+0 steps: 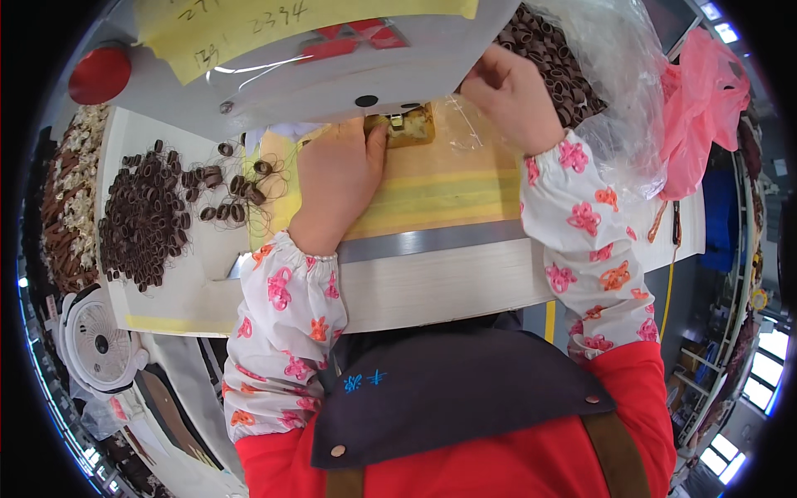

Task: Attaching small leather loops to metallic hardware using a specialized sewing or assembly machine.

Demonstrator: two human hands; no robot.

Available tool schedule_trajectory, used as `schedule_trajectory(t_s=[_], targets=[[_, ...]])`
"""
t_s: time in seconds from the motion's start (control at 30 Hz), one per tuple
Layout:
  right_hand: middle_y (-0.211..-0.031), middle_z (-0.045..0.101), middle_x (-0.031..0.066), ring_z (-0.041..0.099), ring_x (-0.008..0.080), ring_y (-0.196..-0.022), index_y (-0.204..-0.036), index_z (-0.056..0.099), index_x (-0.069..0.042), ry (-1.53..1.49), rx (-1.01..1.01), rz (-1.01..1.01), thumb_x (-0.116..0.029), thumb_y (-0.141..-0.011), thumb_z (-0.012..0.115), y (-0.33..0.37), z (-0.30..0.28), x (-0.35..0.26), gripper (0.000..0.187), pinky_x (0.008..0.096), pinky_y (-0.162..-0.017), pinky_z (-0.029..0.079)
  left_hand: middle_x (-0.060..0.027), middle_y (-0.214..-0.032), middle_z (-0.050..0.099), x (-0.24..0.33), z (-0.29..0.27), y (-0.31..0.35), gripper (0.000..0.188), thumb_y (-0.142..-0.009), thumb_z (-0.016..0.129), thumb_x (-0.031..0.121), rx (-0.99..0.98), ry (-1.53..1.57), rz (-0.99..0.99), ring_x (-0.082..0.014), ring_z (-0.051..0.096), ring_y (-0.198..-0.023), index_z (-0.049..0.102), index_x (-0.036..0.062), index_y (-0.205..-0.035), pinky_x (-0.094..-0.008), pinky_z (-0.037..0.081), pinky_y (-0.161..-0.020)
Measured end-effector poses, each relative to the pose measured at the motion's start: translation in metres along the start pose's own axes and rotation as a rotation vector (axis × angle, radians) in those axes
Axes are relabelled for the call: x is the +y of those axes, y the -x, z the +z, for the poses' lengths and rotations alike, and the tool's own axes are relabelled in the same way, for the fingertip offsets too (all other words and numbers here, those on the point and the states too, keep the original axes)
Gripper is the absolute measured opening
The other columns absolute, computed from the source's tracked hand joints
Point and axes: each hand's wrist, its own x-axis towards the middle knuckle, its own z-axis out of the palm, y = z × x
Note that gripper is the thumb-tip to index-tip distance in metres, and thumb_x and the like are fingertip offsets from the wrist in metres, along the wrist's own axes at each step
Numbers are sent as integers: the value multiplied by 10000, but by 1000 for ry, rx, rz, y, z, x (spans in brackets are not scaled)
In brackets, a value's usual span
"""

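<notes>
My left hand (340, 178) is at the sewing machine's presser foot (397, 121), its thumb just left of the metal. Its fingers are bent together and partly hidden under the machine head (290, 83), so what they hold does not show. At the right end of the head, my right hand (516, 95) has its fingers curled in a pinch; anything between the tips is too small or hidden. Left of my left hand, small brown loops (241, 195) with loose threads lie scattered beside a larger heap of brown loops (143, 220).
More brown loops (548, 62) fill a clear plastic bag (618, 91) at the back right. A pink plastic bag (706, 116) hangs beside it. Small scissors-like tools (676, 224) lie at the table's right edge. A white fan (100, 342) stands at the left below the tabletop (448, 278).
</notes>
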Motion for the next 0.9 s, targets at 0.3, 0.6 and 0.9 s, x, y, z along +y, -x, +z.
schedule_trajectory(t_s=[0.3,0.6,0.9], targets=[[-793,599,76,586,117,-678,-998,544,47,-574,-287,555,-49,-799,581,28,28,-15,224,214,-617,494,-37,-644,533,5,-8,10,163,-753,643,119,-57,616,-111,-99,482,-551,580,18,-864,-223,404,-523],[-804,627,111,607,113,-658,-980,547,89,-485,-147,295,9,-774,542,38,46,-4,221,214,-573,496,-23,-644,536,4,-12,7,183,-748,666,135,-180,636,-160,-86,474,-552,596,15,-866,-217,397,-518],[-667,572,80,584,116,-555,-873,493,49,-321,-296,464,-10,-714,573,27,38,-18,188,218,-484,479,-45,-657,564,3,-10,5,253,-720,685,127,-235,482,49,-132,543,-570,589,24,-930,-251,432,-548]])
